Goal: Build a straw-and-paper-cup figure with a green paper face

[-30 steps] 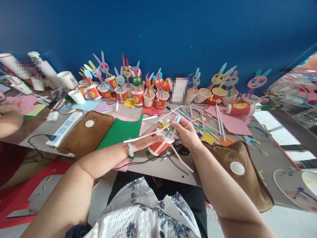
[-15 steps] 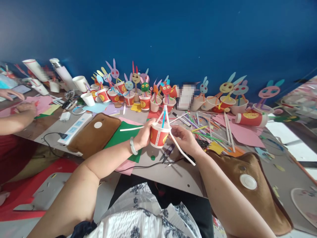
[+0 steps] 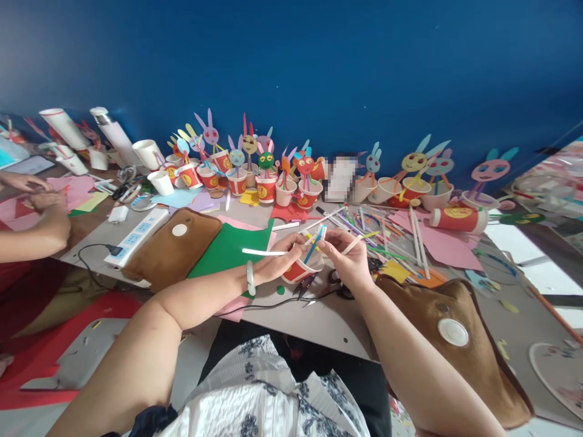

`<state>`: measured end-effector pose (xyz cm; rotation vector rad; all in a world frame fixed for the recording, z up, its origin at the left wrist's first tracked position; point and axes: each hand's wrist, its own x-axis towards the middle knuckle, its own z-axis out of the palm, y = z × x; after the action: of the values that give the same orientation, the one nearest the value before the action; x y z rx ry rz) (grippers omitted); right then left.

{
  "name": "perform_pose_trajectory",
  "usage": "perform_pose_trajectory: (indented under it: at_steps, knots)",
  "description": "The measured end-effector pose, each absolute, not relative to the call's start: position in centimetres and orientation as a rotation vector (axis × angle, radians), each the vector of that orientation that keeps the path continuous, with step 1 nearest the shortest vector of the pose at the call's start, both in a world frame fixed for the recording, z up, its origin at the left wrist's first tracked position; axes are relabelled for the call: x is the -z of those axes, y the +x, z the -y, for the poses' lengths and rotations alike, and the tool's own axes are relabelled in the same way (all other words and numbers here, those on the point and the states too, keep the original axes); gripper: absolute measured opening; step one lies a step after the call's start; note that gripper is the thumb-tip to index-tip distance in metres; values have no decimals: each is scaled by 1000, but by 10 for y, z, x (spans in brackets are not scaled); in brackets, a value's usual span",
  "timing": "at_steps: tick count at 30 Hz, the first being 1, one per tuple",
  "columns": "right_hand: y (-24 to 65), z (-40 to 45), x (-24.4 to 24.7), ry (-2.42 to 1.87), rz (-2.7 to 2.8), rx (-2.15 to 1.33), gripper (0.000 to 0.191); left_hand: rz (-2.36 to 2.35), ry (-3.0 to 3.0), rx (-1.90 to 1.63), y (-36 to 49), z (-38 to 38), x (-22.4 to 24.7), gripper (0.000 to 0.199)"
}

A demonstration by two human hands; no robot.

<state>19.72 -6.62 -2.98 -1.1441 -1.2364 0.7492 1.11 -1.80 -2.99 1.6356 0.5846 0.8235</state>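
A red-and-white paper cup sits tilted in front of me, partly covered by my left hand. That hand is closed over the cup's left rim, its fingertips pinching the white strips above the cup; a white strip arm sticks out to its left. Thumb and fingers of my right hand pinch the white strips near their joined top, beside a blue strip rising from the cup. Another white strip end passes by my right fingers. Small dark-handled snips lie just below the cup.
Paper cups with paper rabbit figures line the blue wall. Loose coloured strips and black-handled scissors lie to the right. Brown pouches flank my arms, near a power strip. A co-worker's hands handle pink paper at left.
The cup has gone lower and tilted. My left hand has shifted right from the cup's side to the strips over its rim; my right hand has risen to the strips' top.
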Motion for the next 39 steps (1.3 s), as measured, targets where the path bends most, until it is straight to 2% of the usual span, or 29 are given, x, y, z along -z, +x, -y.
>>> perform_pose_trajectory:
  at_steps: [8, 14, 22, 39]
  knots:
    - [188, 73, 29, -1227, 1276, -529, 36, -487, 1649, -751, 12, 23, 26, 32]
    - [183, 77, 23, -1173, 1287, -547, 34, -478, 1654, -742, 11, 34, 24, 34]
    - [182, 84, 28, -1325, 1332, -219, 30, -438, 1666, -729, 11, 46, 25, 31]
    - [176, 89, 13, -1368, 1342, -193, 29, -430, 1602, -752, 13, 49, 26, 35]
